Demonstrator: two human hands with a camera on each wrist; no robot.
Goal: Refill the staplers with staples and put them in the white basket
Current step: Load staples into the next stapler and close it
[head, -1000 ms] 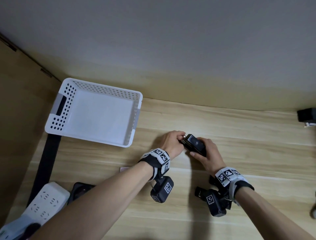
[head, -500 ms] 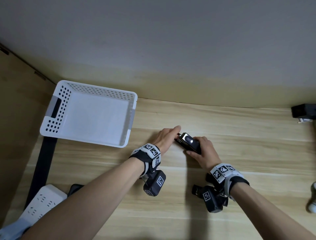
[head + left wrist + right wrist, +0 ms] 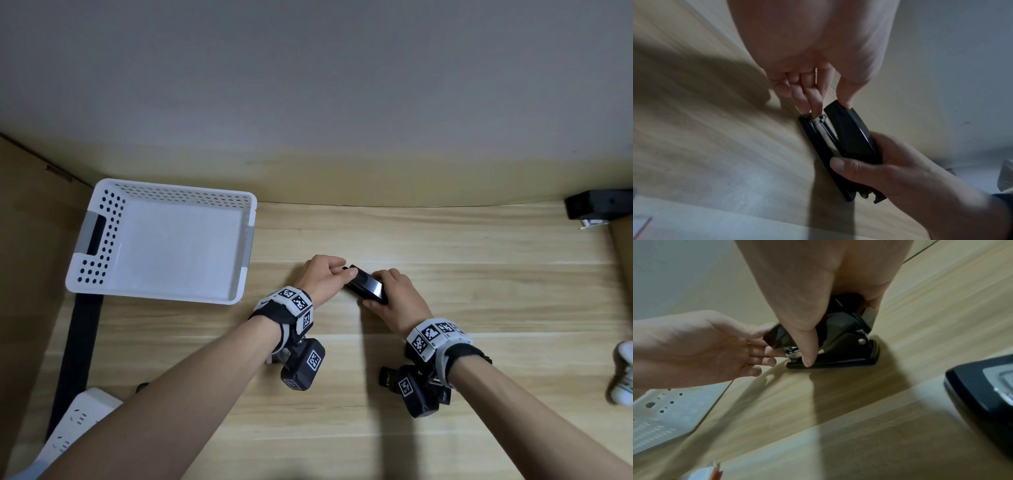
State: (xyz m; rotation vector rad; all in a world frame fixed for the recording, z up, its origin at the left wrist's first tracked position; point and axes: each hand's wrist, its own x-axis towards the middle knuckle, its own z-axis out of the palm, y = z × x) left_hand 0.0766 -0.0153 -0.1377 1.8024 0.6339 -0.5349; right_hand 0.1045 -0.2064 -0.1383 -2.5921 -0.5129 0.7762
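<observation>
The black stapler (image 3: 365,287) sits on the wooden desk (image 3: 445,260), just right of the white basket (image 3: 246,240) but apart from it, and its base lies flat on the wood. In the left wrist view its top cover is lifted off the metal staple channel (image 3: 825,129), so the magazine is exposed.

The right hand (image 3: 394,298) wraps the hinge end of the stapler, thumb down one side and fingers curled over the cover, steadying it against the desk. The left hand (image 3: 323,277) works at the front end: its thumb rests on the tip of the raised cover, and its fingertips (image 3: 816,105) press down into the front of the channel. Whether those fingers pinch a strip of staples or only seat one already laid in, I cannot tell.

By my reading, this is the loading step, with staples going into the open magazine. The next move likely calls for the left fingers to clear the channel, then the cover to be pressed shut until it latches, before the stapler is carried left into the basket, which holds nothing yet.

A second dark stapler (image 3: 982,395) lies near the right wrist, and another black object (image 3: 597,204) stands at the desk's far right corner. A white power strip (image 3: 73,425) lies at the near left.
</observation>
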